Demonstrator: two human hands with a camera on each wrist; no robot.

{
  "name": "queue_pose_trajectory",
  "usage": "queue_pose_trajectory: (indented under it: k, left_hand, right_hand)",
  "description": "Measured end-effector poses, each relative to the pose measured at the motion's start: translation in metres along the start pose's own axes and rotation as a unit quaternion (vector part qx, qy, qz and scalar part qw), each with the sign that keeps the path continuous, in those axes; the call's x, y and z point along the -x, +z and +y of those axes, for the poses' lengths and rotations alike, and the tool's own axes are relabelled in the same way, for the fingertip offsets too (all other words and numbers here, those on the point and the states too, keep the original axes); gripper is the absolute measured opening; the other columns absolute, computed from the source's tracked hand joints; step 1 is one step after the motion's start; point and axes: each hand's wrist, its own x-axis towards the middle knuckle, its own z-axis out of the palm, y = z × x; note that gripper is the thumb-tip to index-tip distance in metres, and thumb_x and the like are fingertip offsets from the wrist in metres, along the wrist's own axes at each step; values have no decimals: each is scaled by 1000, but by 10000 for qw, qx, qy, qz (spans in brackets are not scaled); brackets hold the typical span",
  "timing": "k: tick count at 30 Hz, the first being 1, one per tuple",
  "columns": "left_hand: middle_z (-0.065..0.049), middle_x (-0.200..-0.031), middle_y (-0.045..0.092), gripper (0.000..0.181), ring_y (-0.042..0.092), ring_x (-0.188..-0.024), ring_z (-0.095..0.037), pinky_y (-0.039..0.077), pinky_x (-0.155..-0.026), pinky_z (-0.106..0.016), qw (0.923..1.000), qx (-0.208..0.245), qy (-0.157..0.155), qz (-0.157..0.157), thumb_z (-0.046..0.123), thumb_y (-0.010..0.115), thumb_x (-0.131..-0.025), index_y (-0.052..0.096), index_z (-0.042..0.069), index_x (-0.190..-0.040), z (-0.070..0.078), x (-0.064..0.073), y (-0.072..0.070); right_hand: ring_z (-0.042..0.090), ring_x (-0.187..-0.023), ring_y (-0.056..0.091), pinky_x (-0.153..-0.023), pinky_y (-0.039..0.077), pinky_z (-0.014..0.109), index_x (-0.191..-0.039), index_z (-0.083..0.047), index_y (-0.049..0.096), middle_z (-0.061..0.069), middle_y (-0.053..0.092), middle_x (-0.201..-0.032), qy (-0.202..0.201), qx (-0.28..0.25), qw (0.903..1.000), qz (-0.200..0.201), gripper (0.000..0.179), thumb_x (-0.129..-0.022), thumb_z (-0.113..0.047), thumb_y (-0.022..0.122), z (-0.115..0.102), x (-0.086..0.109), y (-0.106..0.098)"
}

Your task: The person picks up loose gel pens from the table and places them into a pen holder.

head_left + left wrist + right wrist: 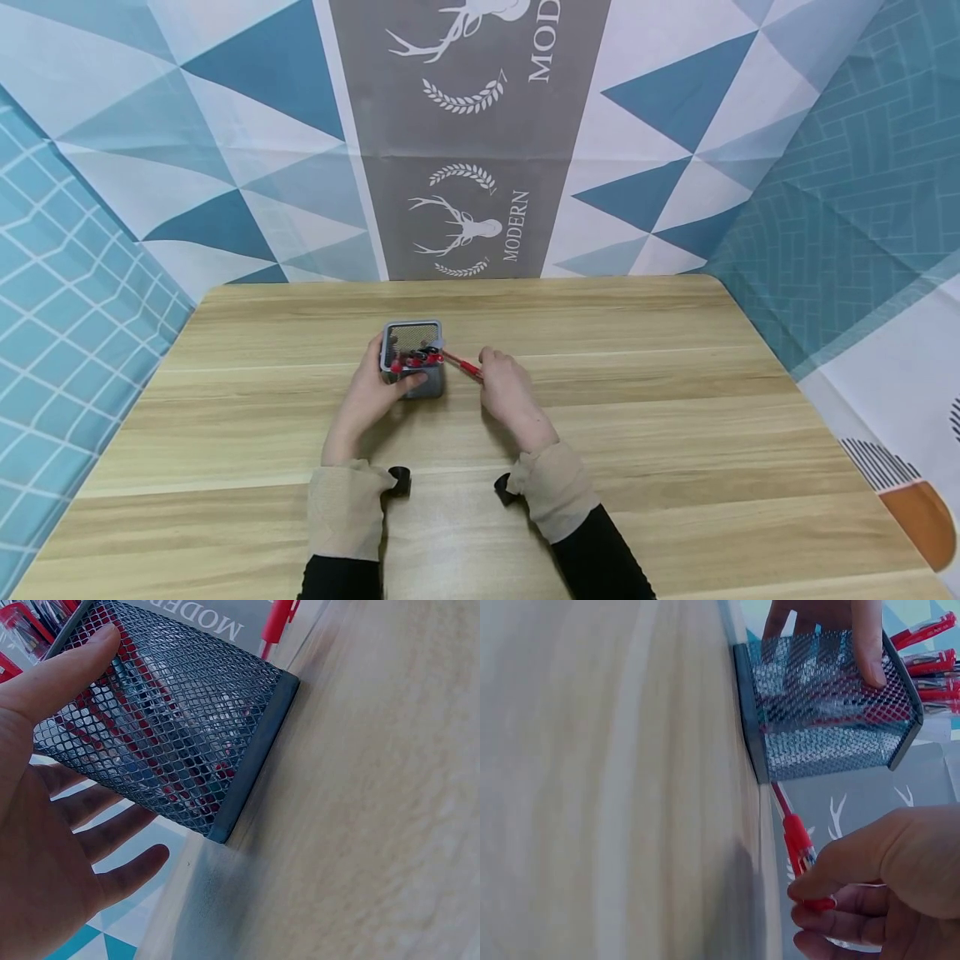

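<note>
A dark wire-mesh pen holder (432, 387) with a pale rim stands on the table, several red and dark pens (415, 359) leaning inside it. My left hand (369, 398) grips it from the left. In the left wrist view, the thumb lies across the mesh side (180, 712) and the fingers reach around the far side. To the right of the holder, my right hand (512, 395) pinches a red pen (799, 840) by one end between thumb and fingers. The pen's thinner end points at the holder and overlaps its right edge in the head view.
The wooden table (675, 417) extends around both hands. At its far edge hangs a patterned cloth (465, 133) with deer heads and triangles. Black straps (400, 482) sit at both wrists, over beige cuffs (347, 508).
</note>
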Motion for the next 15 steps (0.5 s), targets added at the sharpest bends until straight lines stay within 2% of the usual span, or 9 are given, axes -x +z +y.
queue_pose_trajectory:
  k: [5,15]
  left_hand:
    - [-16,-138,39,97,34,-127,-35,24,-105,-54,10000,-7,-6,-7,38,74,-73,13,17,-146,0,0,0]
    - [-16,-137,39,97,35,-127,-35,25,-105,-54,10000,17,-47,-21,37,74,-74,12,18,-146,1,0,0]
  right_hand:
    - [23,-77,60,-63,49,33,-95,-2,58,9,59,-84,63,-57,10000,42,19,-77,5,56,1,1,-7]
    - [23,-77,59,-63,50,33,-93,-2,60,9,59,-85,14,-516,9961,719,13,-82,1,55,1,1,-20]
